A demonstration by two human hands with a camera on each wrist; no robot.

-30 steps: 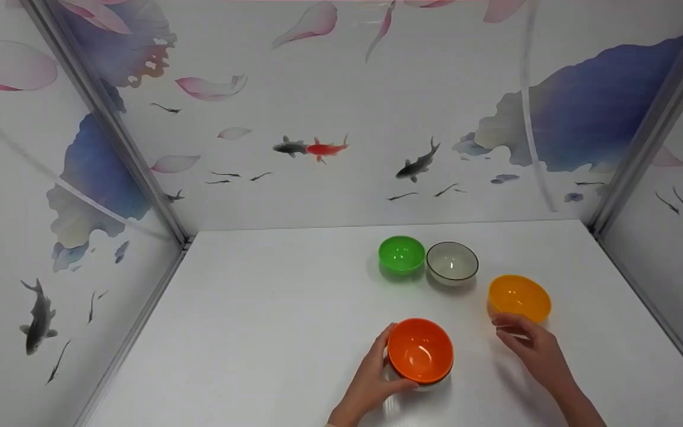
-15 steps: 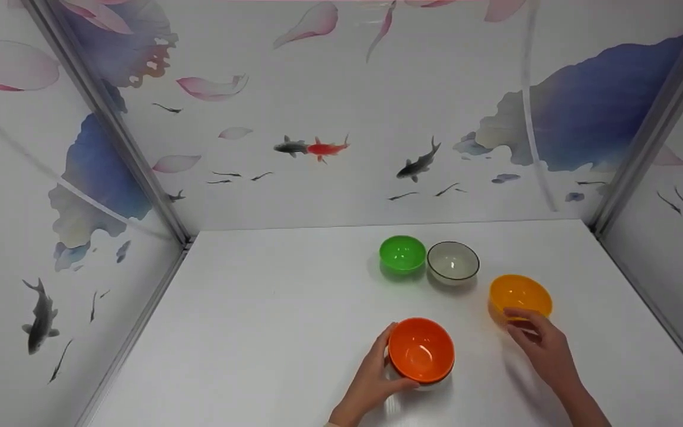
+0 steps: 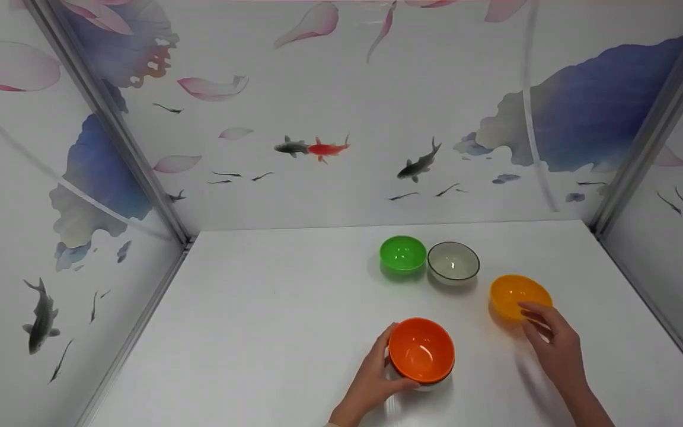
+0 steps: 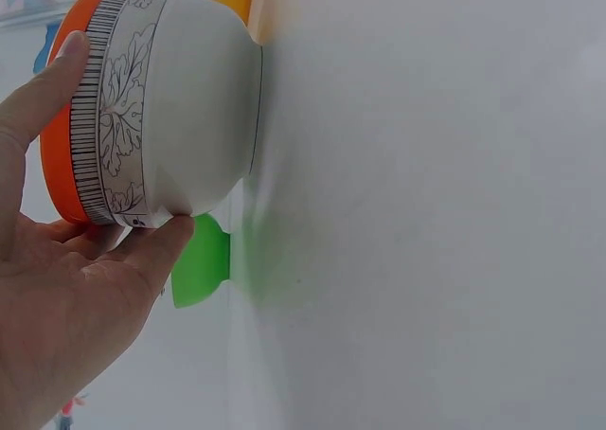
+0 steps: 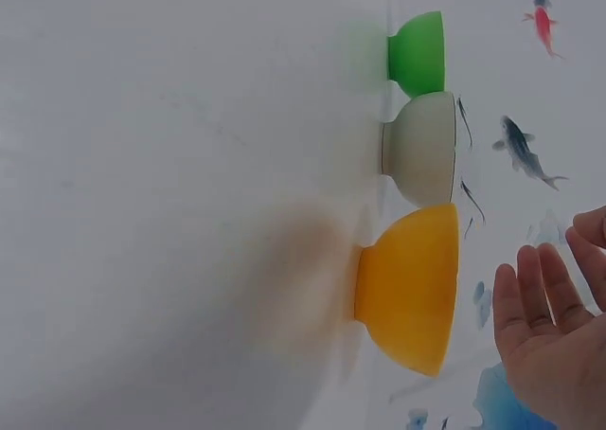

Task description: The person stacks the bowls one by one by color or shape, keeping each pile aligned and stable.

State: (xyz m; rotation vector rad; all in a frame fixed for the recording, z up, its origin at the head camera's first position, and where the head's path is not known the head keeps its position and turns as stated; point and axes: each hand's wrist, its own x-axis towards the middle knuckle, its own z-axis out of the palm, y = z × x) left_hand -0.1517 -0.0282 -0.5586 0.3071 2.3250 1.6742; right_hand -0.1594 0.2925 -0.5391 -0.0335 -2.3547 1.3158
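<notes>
An orange bowl (image 3: 421,350) sits nested in a white bowl (image 4: 199,98) with a leaf-and-stripe band. My left hand (image 3: 368,379) grips this pair from the left side. In the left wrist view its thumb presses by the orange rim and its fingers curl under the patterned one. To the right stands a yellow bowl (image 3: 510,290), upright on the table. My right hand (image 3: 559,350) hovers at its near right rim, overlapping it in the head view. The right wrist view shows that hand (image 5: 559,326) above the rim and apart from it, fingers loosely bent, holding nothing.
Behind, a green bowl (image 3: 402,255) and a pale grey bowl with a dark rim (image 3: 453,265) stand side by side. The white table (image 3: 246,320) is enclosed by walls printed with fish and petals, with metal posts (image 3: 107,118) at the corners.
My right hand has moved to the right along the yellow bowl's near side and slightly forward. The left hand and the nested bowls have stayed in place.
</notes>
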